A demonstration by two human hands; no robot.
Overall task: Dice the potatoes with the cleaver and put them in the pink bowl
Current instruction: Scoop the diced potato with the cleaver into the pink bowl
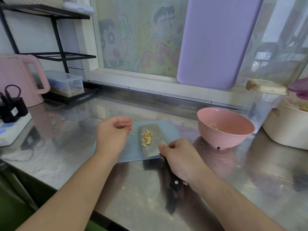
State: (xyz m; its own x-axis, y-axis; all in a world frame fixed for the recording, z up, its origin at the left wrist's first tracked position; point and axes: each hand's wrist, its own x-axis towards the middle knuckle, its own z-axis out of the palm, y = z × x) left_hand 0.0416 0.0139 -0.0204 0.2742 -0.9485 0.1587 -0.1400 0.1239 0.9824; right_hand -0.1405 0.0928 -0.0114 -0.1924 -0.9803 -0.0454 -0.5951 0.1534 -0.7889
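Pink bowl is parked on the steel desk to the right, and a few potato bits can already be seen inside, so part of the job looks done. One more small heap of diced potato is piled on the flat cleaver blade, over the blue board; one stray cube is left on the board just left of it. The cleaver handle is gripped by the right hand, near side of the dice. The left hand is held loosely curled, nothing in its grip, just left of the heap. Tipping this load into the bowl is probably what's left.
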